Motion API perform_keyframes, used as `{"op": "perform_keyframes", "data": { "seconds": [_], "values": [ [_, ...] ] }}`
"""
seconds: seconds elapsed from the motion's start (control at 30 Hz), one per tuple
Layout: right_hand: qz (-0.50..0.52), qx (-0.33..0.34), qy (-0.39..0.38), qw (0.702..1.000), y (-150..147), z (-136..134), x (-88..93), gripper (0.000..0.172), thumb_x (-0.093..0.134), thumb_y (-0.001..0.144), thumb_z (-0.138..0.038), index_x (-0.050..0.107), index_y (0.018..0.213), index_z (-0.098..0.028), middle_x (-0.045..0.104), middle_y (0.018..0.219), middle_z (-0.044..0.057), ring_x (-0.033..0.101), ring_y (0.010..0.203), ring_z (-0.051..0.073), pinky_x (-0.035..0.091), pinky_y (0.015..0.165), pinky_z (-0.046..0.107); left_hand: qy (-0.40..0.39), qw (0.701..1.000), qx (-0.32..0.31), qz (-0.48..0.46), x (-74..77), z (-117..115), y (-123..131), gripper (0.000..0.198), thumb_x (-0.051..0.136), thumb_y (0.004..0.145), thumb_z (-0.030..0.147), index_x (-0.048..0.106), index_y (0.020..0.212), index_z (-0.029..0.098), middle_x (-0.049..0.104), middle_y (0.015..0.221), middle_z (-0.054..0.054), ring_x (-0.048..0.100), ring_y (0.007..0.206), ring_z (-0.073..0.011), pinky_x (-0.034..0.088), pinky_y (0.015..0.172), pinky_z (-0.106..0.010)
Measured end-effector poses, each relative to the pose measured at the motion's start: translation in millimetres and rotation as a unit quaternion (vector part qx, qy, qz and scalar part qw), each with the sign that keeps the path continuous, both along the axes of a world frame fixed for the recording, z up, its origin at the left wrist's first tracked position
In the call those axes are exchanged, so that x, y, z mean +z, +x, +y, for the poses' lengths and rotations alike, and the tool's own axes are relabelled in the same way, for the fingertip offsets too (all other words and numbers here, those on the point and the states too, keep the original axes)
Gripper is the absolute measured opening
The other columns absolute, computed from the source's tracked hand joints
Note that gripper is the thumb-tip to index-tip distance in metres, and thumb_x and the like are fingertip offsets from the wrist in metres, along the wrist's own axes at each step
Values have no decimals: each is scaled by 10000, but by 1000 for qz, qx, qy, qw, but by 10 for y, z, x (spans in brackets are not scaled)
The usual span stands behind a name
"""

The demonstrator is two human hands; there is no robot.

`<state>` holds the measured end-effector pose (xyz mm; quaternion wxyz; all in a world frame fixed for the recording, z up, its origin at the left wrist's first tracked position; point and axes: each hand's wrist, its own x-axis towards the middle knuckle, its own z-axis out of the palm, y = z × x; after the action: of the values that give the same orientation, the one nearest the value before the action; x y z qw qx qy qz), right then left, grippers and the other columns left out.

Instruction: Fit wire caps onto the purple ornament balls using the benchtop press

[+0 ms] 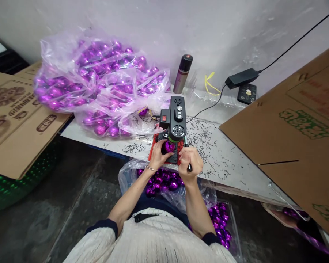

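A small black bench drill press [177,120] stands on a red base near the front edge of the table. Beneath its head sits a shiny purple ball ornament [170,147]. The fingers and thumb of my left hand [158,156] grip this ball from the left side. My right hand [191,162] is closed around the black grip of the press's feed lever [189,168]. The drill's tip and the point where it meets the ball are hidden under the head.
A clear bag of purple balls [106,80] fills the back left. More balls [164,180] lie in a bag below the table edge. A spray can [183,75] and power adapter [241,77] are behind. Cardboard boxes [304,120] flank the table; dark shavings [205,146] litter it.
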<state>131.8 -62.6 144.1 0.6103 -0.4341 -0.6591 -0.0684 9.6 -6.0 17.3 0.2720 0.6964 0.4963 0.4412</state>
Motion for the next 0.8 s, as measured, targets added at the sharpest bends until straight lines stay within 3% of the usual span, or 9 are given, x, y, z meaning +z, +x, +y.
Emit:
{"op": "perform_keyframes", "data": {
  "seconds": [0.2, 0.5, 0.8],
  "values": [
    [-1, -5, 7, 1000, 2, -7, -37, 263, 457, 992, -121, 509, 758, -228, 584, 688, -9, 572, 636, 129, 435, 607, 279, 18, 1000, -17, 11, -53, -32, -72, 631, 832, 840, 429, 599, 1383, 207, 708, 1329, -131, 673, 1225, -302, 509, 1078, -457],
    [35, -1, 13, 999, -18, 2, -461, 254, 404, 1016, -187, 512, 790, -231, 598, 741, 8, 569, 644, 139, 484, 637, 310, 26, 999, -28, 11, -53, -14, -85, 644, 820, 849, 478, 608, 1393, 207, 712, 1330, -137, 670, 1245, -308, 508, 1090, -474],
    [40, -21, 26, 999, -23, 28, -588, 301, 366, 1045, -242, 508, 779, -241, 581, 709, -6, 575, 634, 153, 507, 722, 359, 27, 999, -25, 15, -63, -16, -78, 643, 820, 846, 493, 613, 1391, 222, 708, 1336, -139, 669, 1259, -320, 513, 1097, -489]
  ]
}}
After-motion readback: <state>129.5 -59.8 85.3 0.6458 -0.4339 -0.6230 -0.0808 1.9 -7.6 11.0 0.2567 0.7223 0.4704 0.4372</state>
